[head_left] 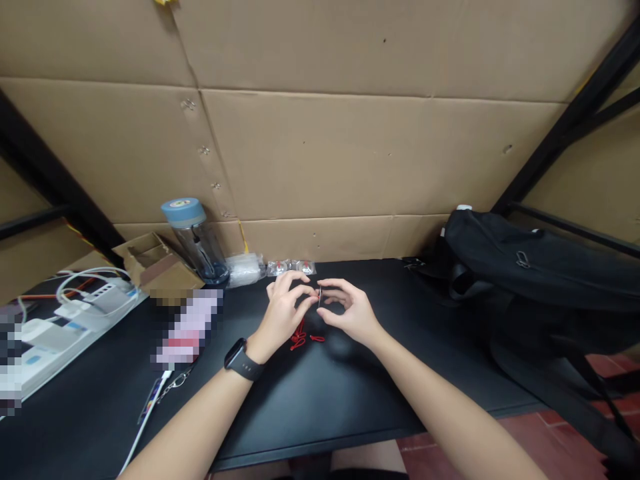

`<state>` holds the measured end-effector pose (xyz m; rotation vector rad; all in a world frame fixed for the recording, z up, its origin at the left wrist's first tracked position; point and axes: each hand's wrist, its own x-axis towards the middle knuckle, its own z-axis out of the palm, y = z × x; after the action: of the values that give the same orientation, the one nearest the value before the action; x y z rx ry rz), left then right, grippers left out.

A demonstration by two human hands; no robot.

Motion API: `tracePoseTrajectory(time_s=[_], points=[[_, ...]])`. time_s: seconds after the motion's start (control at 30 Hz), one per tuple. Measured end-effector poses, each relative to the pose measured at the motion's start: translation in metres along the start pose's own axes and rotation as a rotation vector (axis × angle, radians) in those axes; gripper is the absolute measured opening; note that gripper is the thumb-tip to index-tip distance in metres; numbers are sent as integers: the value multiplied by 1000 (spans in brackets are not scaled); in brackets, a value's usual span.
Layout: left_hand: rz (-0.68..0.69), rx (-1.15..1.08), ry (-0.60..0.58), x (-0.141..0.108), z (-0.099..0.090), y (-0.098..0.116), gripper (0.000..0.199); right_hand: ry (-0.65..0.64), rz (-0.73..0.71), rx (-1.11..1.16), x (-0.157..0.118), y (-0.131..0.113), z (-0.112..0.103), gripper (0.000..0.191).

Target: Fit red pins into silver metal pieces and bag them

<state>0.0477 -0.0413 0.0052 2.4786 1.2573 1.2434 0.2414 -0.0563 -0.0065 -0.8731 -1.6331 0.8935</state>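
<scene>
My right hand (354, 313) holds a small thin flat piece (321, 297) edge-on between thumb and fingertips, above the black table. It is too small for me to tell its kind. My left hand (287, 310), with a black watch on its wrist, pinches at the left side of this piece. A bit of red, like the cord below, shows at the left fingertips. Under the hands lie several red cords (299, 338) in a loose bunch, partly hidden by the left hand. One separate red cord loop (317, 339) lies just right of them.
Small clear packets (303, 268) and a plastic-wrapped bundle (245, 268) lie at the back. Left stand a blue-lidded bottle (193, 233), an open cardboard box (155, 263), a power strip (95, 333) and a blurred phone (193, 327) on a cable. A black backpack (530, 273) sits right.
</scene>
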Motion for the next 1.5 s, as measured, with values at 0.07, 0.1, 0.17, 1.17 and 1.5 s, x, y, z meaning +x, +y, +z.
tracePoseTrajectory(time_s=[0.07, 0.1, 0.17, 1.17, 1.5], points=[[7, 18, 13, 0, -1, 2, 9, -8, 16, -5, 0, 1, 1, 49], [11, 25, 17, -1, -1, 3, 9, -9, 19, 0, 0, 2, 1, 48], [22, 38, 20, -1, 0, 5, 9, 0, 17, 29, 0, 3, 1, 48], [50, 211, 30, -5, 5, 7, 8, -26, -125, -364, 4, 8, -7, 16], [55, 197, -33, -7, 11, 6, 9, -21, -178, -496, 4, 10, -7, 7]])
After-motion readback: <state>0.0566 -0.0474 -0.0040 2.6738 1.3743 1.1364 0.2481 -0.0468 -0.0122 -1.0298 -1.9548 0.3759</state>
